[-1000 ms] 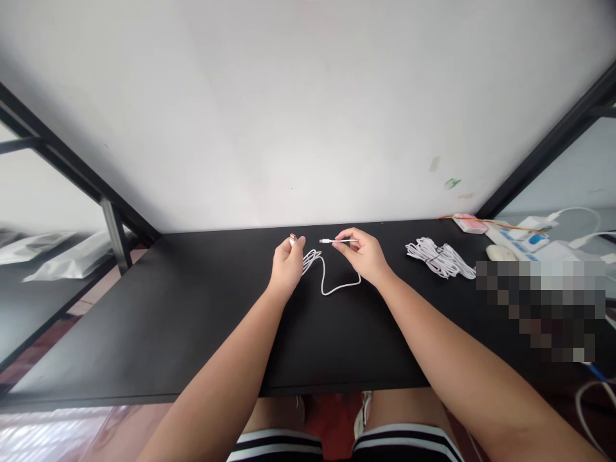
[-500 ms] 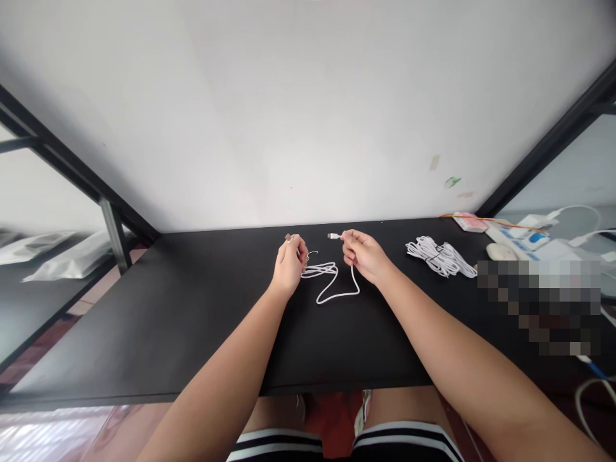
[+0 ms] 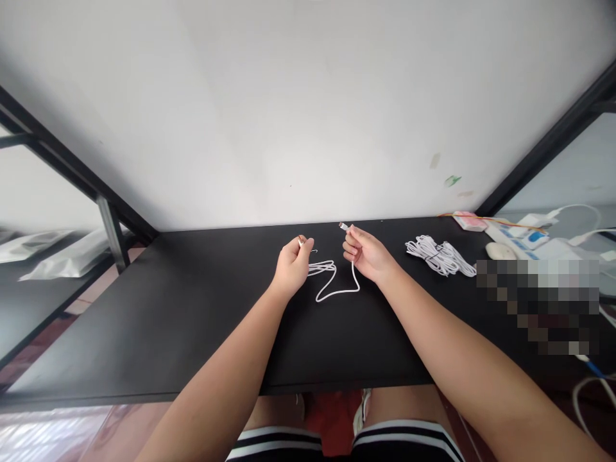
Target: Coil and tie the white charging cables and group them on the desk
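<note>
A white charging cable (image 3: 337,292) lies in loose loops and a bend on the black desktop between my hands. My right hand (image 3: 369,253) is closed, pinching the cable just behind its white plug (image 3: 343,226), which points up and left with its metal tip showing. From under those fingers the cord drops to the desk. My left hand (image 3: 292,264) is curled shut around a small white connector (image 3: 301,241), its tip peeking out between thumb and forefinger. The looped strands run up to this hand's right side; where they join is hidden.
Right of my right hand sits a tied bundle of white cable (image 3: 440,256). Farther right are a white mouse (image 3: 500,251), a power strip (image 3: 517,239) with plugs, a pink-and-white box (image 3: 470,221) and a pixelated area. A pale wall rises behind the desk (image 3: 192,321).
My right hand has tipped the plug upward and moved it slightly right. My left hand has turned, bringing the thumb over the connector. The cord on the desk has barely shifted.
</note>
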{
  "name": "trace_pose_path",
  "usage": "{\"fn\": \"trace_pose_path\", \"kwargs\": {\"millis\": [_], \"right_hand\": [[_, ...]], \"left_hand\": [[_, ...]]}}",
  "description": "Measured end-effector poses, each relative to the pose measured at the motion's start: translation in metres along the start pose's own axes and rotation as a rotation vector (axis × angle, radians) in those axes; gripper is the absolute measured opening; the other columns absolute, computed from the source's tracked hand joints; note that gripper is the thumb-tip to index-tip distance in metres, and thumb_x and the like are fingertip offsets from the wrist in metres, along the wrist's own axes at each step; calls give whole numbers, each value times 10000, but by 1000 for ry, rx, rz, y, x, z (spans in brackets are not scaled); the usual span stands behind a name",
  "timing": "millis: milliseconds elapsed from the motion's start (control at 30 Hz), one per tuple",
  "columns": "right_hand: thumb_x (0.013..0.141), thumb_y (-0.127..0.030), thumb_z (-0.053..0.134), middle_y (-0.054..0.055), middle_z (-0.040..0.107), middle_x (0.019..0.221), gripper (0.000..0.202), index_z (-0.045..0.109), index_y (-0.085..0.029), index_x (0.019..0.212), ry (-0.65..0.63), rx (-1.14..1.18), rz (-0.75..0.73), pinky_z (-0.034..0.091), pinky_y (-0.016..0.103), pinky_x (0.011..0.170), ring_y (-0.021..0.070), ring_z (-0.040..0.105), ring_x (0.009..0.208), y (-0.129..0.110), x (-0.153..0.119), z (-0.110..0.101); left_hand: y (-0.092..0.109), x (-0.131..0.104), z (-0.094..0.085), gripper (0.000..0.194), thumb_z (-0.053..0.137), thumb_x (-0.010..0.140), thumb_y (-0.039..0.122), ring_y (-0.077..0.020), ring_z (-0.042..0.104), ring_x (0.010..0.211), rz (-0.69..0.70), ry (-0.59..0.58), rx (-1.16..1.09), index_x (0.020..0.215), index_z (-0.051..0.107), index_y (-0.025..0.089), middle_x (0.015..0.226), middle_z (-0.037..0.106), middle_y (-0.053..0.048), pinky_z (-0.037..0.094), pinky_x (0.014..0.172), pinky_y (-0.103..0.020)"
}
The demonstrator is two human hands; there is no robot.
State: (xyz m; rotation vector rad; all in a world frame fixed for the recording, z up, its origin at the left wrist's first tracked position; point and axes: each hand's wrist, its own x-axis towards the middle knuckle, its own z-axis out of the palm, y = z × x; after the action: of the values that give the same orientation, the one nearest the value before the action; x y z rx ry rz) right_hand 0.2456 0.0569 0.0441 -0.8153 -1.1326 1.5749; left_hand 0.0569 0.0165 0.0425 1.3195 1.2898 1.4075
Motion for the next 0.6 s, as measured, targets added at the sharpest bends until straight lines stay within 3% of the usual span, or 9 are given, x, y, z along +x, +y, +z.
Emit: {"fn": "trace_pose_path", "kwargs": {"millis": [100,233,367,600], "right_hand": [[810,-609,672,-61,190,632,508,353,-236,682,-25,1,-7,279,255,487,116,230,542,0,0,-1],[884,-453,585,-52,171,592,493,283,-213,577,-80,124,-43,246,274,495,116,169,522,-2,-1,-3],[880,-359,532,-38,169,567,499,216,-203,528,-94,156,-94,229,294,501,125,163,521,-7,-4,-4],[890,-544,547,-47,160,550,601,189,-212,541,-9,-8,-60,244,291,482,120,158,508,-7,-3,-2]], "left_hand": [[2,-3,-2,397,537,909,426,-88,288,521,106,-39,98,644,347,199,561,327,52,264,506,-230],[10,-8,-6,368,528,906,340,-102,306,546,240,-4,191,618,350,195,574,315,44,283,556,-253],[18,-12,-8,335,523,904,287,-121,373,599,388,16,244,615,382,193,622,373,23,319,618,-273],[20,-13,-6,348,532,899,308,-132,377,601,377,5,252,603,390,195,619,377,16,318,624,-283]]}}
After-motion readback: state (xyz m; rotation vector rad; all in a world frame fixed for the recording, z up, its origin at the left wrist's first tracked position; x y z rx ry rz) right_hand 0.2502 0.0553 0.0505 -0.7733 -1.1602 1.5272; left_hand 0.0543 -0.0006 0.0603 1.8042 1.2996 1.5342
